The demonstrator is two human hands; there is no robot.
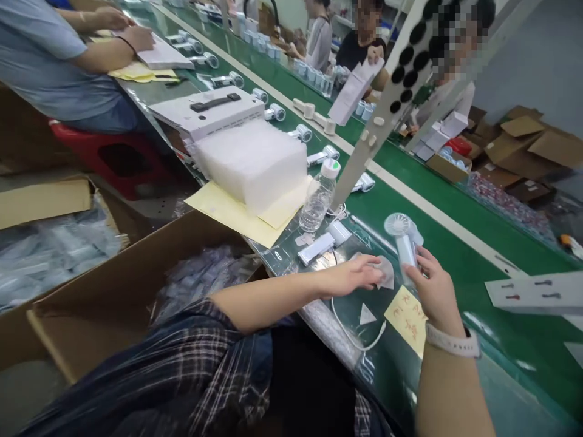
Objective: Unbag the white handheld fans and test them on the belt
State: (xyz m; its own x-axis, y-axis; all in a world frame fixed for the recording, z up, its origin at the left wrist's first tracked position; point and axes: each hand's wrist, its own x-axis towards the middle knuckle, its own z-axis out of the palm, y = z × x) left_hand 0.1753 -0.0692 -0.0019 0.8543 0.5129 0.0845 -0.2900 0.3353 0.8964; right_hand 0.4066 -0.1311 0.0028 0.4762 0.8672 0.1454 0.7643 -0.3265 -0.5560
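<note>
My right hand (432, 288) is closed around the handle of a pale blue handheld fan (407, 246), held upright with its round grille at the top. My left hand (353, 276) reaches across the bench, its fingers stretched out over a translucent whitish piece (387, 273); whether they press on it I cannot tell. Beyond the left hand lies another pale blue and white device (321, 246), with a cord near it. A white cable (359, 347) curves in front. A yellow note (407, 318) with red handwriting sits below the fan.
A clear bottle (319, 197) stands beside a stack of white foam sheets (255, 161) on yellow paper. Several fans line the green conveyor (410, 209). A slanted metal post (364, 145) rises ahead. Cardboard boxes (122, 267) with bagged items stand left. Co-workers sit nearby.
</note>
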